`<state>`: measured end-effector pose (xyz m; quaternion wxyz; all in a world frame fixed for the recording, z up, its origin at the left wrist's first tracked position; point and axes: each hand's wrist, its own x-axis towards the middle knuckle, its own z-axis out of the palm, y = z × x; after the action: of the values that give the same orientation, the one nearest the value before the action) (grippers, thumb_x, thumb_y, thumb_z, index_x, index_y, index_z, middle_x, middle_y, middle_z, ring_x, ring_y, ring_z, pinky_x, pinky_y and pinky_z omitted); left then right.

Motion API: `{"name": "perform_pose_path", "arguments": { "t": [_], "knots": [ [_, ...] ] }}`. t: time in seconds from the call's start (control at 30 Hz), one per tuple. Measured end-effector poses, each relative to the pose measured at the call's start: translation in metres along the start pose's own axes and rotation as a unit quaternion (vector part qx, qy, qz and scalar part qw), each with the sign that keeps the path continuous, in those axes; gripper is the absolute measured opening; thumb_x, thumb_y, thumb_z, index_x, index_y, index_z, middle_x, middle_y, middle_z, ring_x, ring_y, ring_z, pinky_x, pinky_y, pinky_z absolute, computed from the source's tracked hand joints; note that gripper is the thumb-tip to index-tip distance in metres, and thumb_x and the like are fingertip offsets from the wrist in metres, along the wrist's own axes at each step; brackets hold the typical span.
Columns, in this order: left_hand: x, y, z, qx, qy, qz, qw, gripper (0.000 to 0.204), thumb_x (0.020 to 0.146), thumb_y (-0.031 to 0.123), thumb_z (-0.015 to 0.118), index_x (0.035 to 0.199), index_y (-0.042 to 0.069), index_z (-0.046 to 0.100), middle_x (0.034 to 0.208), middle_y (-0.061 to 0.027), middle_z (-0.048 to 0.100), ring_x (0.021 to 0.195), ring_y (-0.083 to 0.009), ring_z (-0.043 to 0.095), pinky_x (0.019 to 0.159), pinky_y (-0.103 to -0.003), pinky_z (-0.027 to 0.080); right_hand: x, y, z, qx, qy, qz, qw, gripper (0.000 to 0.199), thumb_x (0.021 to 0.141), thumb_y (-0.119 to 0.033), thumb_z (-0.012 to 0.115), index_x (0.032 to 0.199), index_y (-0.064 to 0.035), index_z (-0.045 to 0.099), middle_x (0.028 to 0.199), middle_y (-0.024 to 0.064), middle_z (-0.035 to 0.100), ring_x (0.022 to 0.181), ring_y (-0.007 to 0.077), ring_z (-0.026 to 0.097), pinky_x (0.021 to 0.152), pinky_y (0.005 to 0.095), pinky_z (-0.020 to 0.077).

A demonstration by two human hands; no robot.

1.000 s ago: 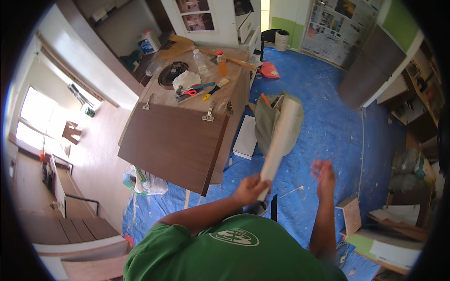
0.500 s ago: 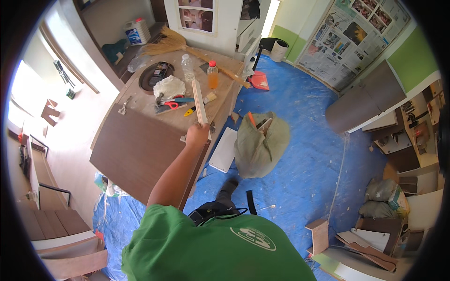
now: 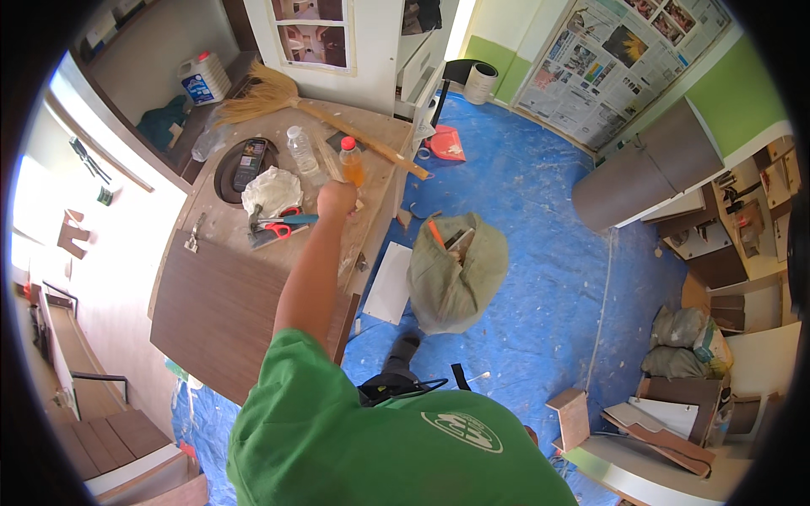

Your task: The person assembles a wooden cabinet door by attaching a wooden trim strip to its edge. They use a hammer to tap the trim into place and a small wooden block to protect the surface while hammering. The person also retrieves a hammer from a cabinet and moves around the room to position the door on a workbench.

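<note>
Over the workbench (image 3: 253, 287), head view: one hand (image 3: 337, 200) reaches forward, arm stretched from the green shirt; from the arm's line it reads as the left hand, though that is not sure. It is closed into a fist around a thin pale strip (image 3: 331, 162) whose long axis runs up and away from the fist toward the clear water bottle (image 3: 303, 150). Orange-liquid bottle with red cap (image 3: 352, 161) stands just beside the fist, slightly right and beyond. Red-handled scissors (image 3: 278, 228) and a white crumpled rag (image 3: 272, 191) lie to its left. Broom (image 3: 295, 99) lies diagonally across the bench's far end. Other hand is out of sight. Olive sack (image 3: 456, 274) sits on the blue floor sheet (image 3: 540, 253).
</note>
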<state>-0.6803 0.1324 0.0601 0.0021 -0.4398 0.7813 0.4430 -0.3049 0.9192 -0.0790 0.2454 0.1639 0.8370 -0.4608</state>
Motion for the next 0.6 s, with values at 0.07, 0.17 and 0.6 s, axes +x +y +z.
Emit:
{"name": "perform_pose_path", "arguments": {
  "t": [0.07,0.17,0.6],
  "knots": [
    [0.015,0.004,-0.006,0.065,-0.012,-0.008,0.998,0.043,0.095,0.035,0.056,0.087,-0.001,0.076,0.074,-0.0169,0.075,0.071,-0.0278,0.076,0.073,-0.043,0.060,0.011,-0.014,-0.002,0.139,-0.036,0.130,0.981,0.042,0.101,-0.041,0.064,0.076,-0.0079,0.061,0.066,0.0020,0.062,0.058,0.0136,0.056,0.055,0.0337,0.0457],
    [0.038,0.005,-0.004,0.146,-0.007,0.003,0.989,0.042,0.095,0.035,0.053,0.099,0.000,0.077,0.094,-0.0179,0.078,0.092,-0.0297,0.077,0.086,-0.045,0.058,0.004,-0.028,0.008,0.090,-0.010,0.057,0.994,0.040,0.099,-0.041,0.067,0.079,-0.0068,0.062,0.068,0.0029,0.064,0.059,0.0146,0.057,0.055,0.0329,0.0467],
    [-0.151,-0.041,0.205,0.127,0.054,0.557,0.819,0.062,0.099,0.063,0.048,0.123,0.010,0.070,0.122,-0.0208,0.069,0.116,-0.0365,0.066,0.096,-0.051,0.051,-0.013,-0.006,0.026,-0.238,0.049,0.180,0.953,0.072,0.097,-0.066,0.047,0.104,0.0014,0.073,0.105,0.0248,0.073,0.103,0.0445,0.067,0.093,0.0538,0.0516]
  ]
}}
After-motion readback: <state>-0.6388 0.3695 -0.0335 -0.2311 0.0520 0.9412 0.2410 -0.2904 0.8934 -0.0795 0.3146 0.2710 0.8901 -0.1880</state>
